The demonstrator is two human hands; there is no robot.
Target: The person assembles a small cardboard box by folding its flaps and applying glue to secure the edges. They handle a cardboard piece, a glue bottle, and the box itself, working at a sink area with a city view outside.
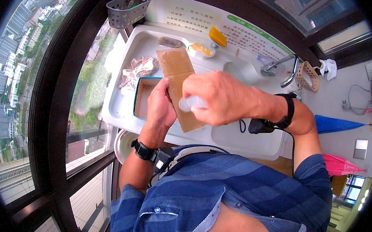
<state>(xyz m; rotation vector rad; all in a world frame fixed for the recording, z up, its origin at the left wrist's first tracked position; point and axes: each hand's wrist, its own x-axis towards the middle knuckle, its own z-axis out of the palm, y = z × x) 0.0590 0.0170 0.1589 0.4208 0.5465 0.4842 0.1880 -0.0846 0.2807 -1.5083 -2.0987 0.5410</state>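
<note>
Room over basin (238,70); cardboard (177,65) stands left, faucet (270,69) right.

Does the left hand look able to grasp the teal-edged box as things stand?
Probably not: the left hand looks close to the teal-edged box, but it is occupied gripping the brown cardboard piece.

Striped blue shirt (254,171); black, probably rubber wristbands (144,151)
</note>
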